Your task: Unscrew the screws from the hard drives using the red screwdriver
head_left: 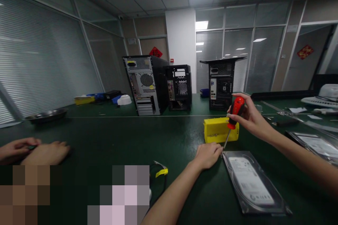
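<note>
My right hand (249, 116) is closed around the red and black handle of a screwdriver (234, 115), whose shaft slants down to the near left corner of a hard drive (250, 182) lying flat on the green table (132, 137). My left hand (208, 154) rests with curled fingers at that same corner, touching the screwdriver's tip; what its fingers pinch is hidden. A yellow box (216, 130) stands just behind the tip.
Three open computer towers (145, 84) stand at the table's middle back. Another person's hands (34, 151) rest at the left edge. A metal dish (47, 114) lies far left. Bagged parts (317, 144) and tools lie at the right.
</note>
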Available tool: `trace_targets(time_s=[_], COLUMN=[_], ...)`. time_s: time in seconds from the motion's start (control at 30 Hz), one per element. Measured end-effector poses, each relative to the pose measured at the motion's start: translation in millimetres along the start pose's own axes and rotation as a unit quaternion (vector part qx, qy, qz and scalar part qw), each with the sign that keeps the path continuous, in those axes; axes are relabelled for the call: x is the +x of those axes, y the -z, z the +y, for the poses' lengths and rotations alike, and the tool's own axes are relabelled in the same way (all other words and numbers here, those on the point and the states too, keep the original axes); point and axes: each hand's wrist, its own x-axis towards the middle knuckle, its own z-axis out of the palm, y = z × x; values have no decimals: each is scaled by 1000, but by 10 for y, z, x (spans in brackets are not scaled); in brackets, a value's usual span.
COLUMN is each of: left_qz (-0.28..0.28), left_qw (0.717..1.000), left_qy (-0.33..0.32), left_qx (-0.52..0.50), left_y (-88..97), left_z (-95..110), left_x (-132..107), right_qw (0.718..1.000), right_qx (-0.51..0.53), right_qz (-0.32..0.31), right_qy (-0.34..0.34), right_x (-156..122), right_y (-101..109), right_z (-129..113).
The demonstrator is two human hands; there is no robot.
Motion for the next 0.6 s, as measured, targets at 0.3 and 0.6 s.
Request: trace_targets(time_s=[0.3,0.6], left_qz=[6,2], left_qw=[1000,1000], left_qy=[-4,-1], left_qx=[-4,-2], left_y=[10,0], left_z=[9,7], left_x=[-9,-1], right_qw=[1000,1000], right_qx=[-14,-27], right_qz=[5,6], right_qy=[-3,-5], right_x=[50,27], right_y=[27,15], right_z=[44,5])
